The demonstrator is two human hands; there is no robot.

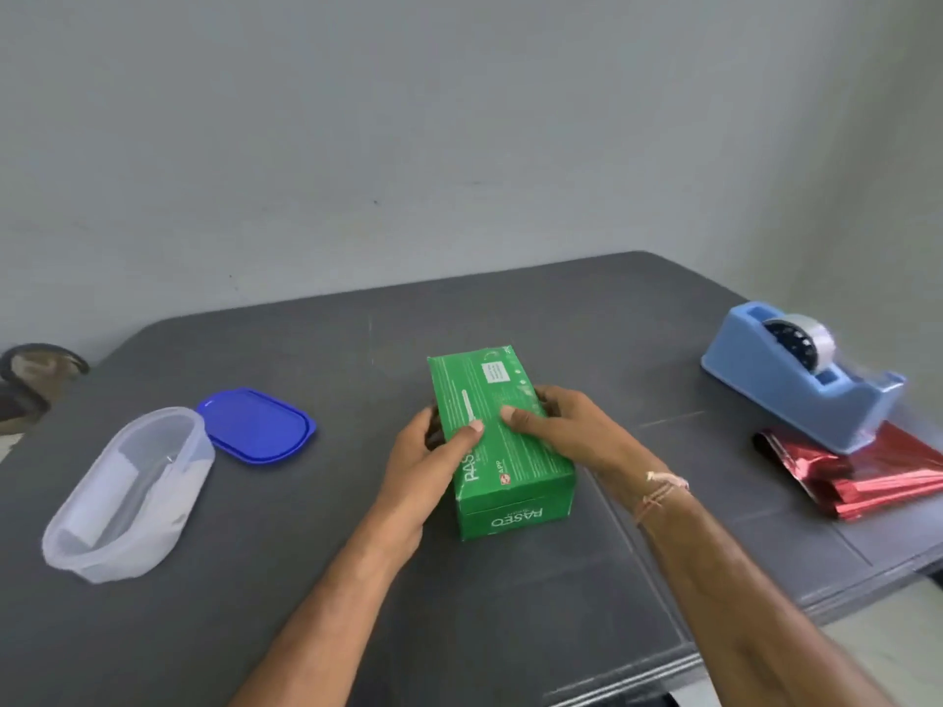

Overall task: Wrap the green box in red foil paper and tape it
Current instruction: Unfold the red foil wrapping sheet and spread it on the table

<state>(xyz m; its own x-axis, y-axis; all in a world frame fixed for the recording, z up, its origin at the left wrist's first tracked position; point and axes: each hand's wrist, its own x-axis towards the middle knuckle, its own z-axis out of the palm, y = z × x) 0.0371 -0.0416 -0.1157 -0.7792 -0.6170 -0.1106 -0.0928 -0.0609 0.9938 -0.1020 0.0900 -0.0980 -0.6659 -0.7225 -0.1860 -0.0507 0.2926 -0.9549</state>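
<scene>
- Left hand (pixel 428 461) and right hand (pixel 561 426) are curled round the cardboard green box (pixel 518 464), thumbs pressed on its printed top.
- It is laid flat at the centre of the matte grey table (pixel 510 604).
- Creased red foil paper (pixel 877 482) is pinned under a blue plastic tape dispenser (pixel 786 385), right.
- Translucent oval tub (pixel 127 497) and blue lid (pixel 255 426) are set left.
</scene>
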